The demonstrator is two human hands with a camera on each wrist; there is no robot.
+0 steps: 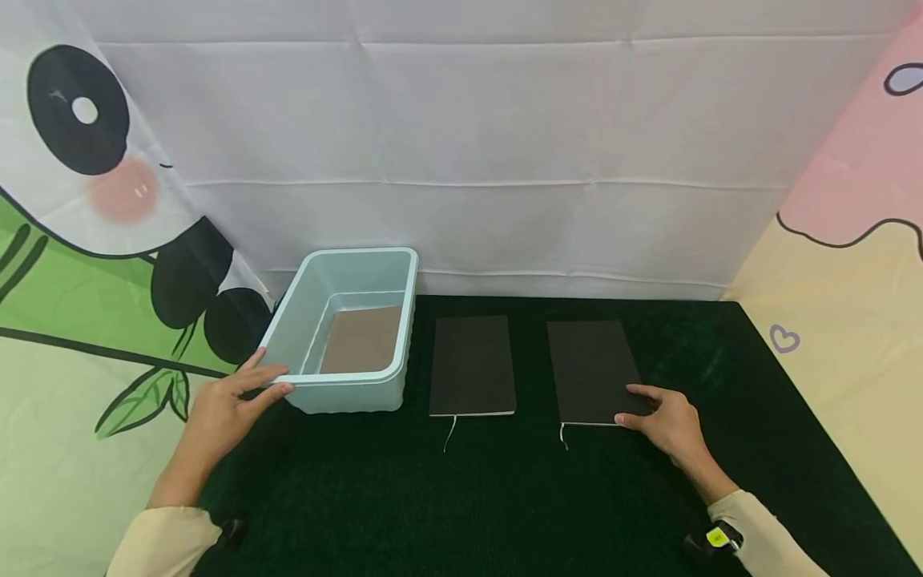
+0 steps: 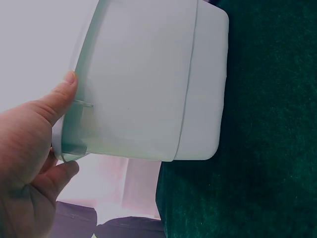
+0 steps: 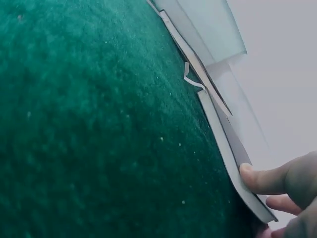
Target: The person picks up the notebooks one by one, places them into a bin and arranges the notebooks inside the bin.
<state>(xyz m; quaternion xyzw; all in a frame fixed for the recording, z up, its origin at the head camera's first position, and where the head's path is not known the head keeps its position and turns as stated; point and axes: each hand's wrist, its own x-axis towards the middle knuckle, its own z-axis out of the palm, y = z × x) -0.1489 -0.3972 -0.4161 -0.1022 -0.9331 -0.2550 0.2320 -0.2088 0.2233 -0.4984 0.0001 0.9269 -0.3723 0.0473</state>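
- Two black notebooks lie flat on the green mat, side by side, apart; the long axis of each runs away from the person, spine edge and white ribbon toward the near side.
- Right notebook [image 1: 591, 369]: right hand [image 1: 667, 421] at its near right corner, thumb on the cover, fingers curled at the edge, pinching it. Its ribbon [image 1: 563, 437] trails onto the mat [image 1: 461, 497].
- Middle notebook [image 1: 472, 365]: untouched, between the right one and the bin.
- Bin [image 1: 404, 320]: pale blue, long axis also running away, left of the notebooks. A brown notebook [image 1: 362, 339] lies flat inside.
- Left hand [image 1: 227, 401]: holds the bin's near left corner, thumb over the rim, fingers beneath.
- Hands well apart.
- White cloth behind; cartoon panels at either side.
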